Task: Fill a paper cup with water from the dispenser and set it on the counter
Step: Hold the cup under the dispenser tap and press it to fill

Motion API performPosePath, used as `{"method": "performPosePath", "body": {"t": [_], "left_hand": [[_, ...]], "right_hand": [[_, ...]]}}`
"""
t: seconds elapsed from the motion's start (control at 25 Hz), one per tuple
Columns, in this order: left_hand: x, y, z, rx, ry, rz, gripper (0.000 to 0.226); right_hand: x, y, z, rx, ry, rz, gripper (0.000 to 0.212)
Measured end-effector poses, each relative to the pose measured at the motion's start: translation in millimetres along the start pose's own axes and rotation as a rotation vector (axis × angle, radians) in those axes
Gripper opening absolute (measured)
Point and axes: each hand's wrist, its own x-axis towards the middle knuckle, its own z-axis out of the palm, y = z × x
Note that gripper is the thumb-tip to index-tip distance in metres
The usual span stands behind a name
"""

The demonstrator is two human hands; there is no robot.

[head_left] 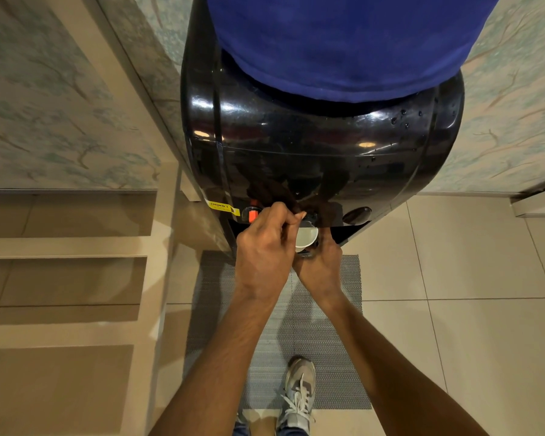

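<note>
A black water dispenser (296, 146) carrying a blue bottle (343, 42) stands in front of me. A white paper cup (306, 238) sits under the middle tap (311, 218), its open mouth facing up. My right hand (321, 265) grips the cup from below and behind; most of the cup's wall is hidden. My left hand (265, 247) is curled just left of the cup, with its thumb pressed on the middle tap. I cannot tell whether water is flowing or how much is in the cup.
A red tap (251, 214) and a yellow warning label (222, 207) are left of the cup, a dark tap (356, 215) to its right. A grey mat (328, 341) lies under my shoe (299, 391). Beige steps (66, 247) rise on the left.
</note>
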Motion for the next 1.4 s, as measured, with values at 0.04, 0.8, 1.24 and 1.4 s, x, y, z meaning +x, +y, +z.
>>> {"method": "performPosePath", "body": {"t": [0.04, 0.8, 1.24, 1.4], "left_hand": [[0.0, -0.1, 0.4, 0.0, 0.003, 0.001, 0.021], [-0.6, -3.0, 2.0, 0.034, 0.001, 0.007, 0.026], [0.5, -0.7, 1.0, 0.047, -0.007, -0.011, 0.026], [0.9, -1.0, 0.7, 0.053, -0.008, -0.004, 0.025]], "right_hand": [[0.0, -0.4, 0.1, 0.001, 0.001, -0.003, 0.076], [1.8, 2.7, 1.1, -0.013, 0.003, -0.01, 0.077], [2.8, 7.1, -0.2, -0.045, 0.015, -0.021, 0.081], [4.2, 8.5, 0.1, -0.052, 0.008, -0.012, 0.08]]}}
